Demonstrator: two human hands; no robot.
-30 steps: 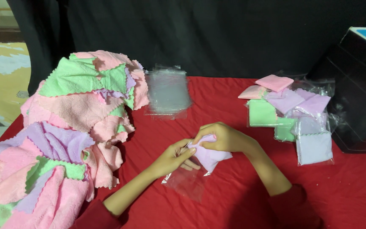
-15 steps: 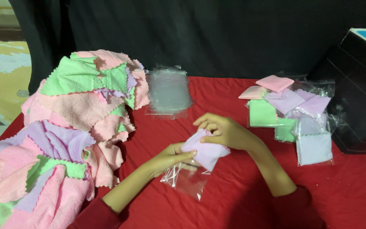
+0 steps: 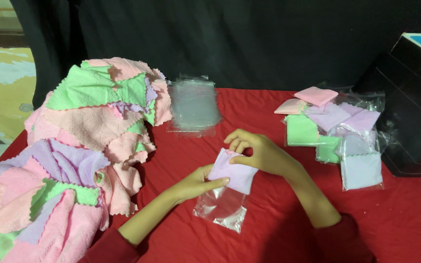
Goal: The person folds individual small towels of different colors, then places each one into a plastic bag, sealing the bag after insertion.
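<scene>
Left hand (image 3: 198,183): pinches clear bag (image 3: 221,208) mouth.
Right hand (image 3: 257,152): grips folded lilac cloth (image 3: 232,173), half inside bag.

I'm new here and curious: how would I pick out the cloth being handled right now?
On the red table, between the cloth heap and the bagged cloths, both hands meet. The lilac cloth there is folded, half inside a clear bag, pinched by the left hand and right hand.

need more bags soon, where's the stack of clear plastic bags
In the head view, the stack of clear plastic bags lies on the red tablecloth at centre back, right beside the pile of pastel cloths.
</scene>
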